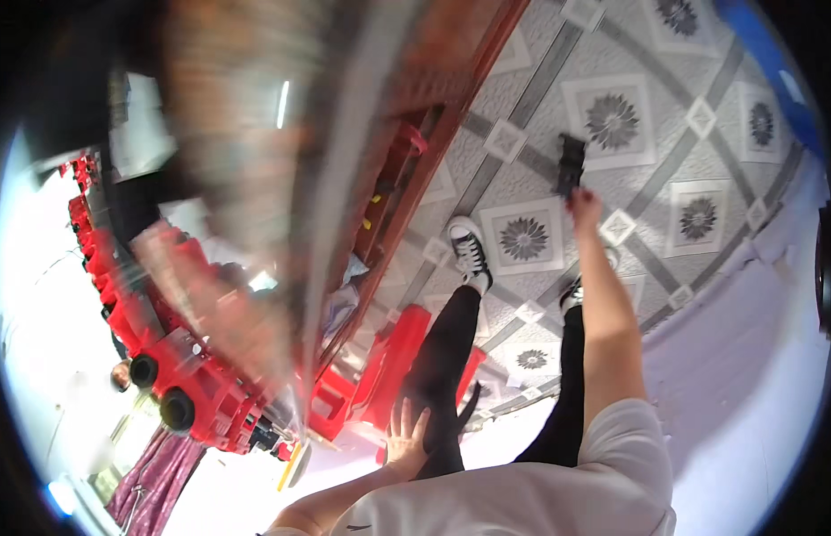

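The right hand reaches down to a small black object on the patterned floor — fingers at it, grip unclear, not yet lifted. The left hand rests flat and open on the thigh.

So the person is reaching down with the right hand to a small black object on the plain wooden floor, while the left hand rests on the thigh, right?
Not quite: the floor is grey patterned tile with flower motifs, not plain wood, as the head view shows. The right hand does reach the small black object, and the left hand rests on the black-trousered thigh.
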Motion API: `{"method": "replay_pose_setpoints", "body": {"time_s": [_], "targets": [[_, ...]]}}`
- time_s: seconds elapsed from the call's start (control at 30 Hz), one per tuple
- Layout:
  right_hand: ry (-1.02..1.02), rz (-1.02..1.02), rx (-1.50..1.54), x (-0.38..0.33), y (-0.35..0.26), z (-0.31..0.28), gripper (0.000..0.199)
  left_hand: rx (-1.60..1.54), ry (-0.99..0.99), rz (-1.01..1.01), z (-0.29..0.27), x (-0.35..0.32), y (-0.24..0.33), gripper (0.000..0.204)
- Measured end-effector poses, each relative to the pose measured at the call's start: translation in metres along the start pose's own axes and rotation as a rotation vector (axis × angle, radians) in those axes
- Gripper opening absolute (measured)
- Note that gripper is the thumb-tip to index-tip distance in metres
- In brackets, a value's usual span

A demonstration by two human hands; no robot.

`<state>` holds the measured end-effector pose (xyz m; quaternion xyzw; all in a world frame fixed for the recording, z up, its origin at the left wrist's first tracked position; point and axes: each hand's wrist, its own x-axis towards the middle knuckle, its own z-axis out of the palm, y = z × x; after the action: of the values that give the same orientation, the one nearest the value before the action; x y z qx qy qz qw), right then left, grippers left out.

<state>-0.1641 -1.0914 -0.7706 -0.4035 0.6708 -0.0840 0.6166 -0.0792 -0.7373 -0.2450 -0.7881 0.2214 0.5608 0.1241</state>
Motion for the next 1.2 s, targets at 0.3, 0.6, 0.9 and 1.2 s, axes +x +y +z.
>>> {"method": "replay_pose_setpoints", "body": {"time_s": [0.3,0.6,0.9,1.2], "targets": [[-0.408,-0.118,0.182,-0.367,-0.324,-0.088,0.013,0.193,0.03,0.096,-0.044,-0.018,0.006,0.085],[-0.676,-0.43,-0.478,-0.506,-0.505,0.095,0.022,-0.212,-0.401,0.208,-0.219,-0.1,-0.009,0.045],[-0.321,-1.405,-0.564,-0.569,-0.707,0.06,0.041,-1.012,0.057,0.37,-0.36,-0.28,-0.123,0.046],[0.303,-2.005,0.484,-0.677,-1.137,-0.164,0.02,-1.113,0.045,0.816,-0.534,-0.262,0.032,0.052]]}}
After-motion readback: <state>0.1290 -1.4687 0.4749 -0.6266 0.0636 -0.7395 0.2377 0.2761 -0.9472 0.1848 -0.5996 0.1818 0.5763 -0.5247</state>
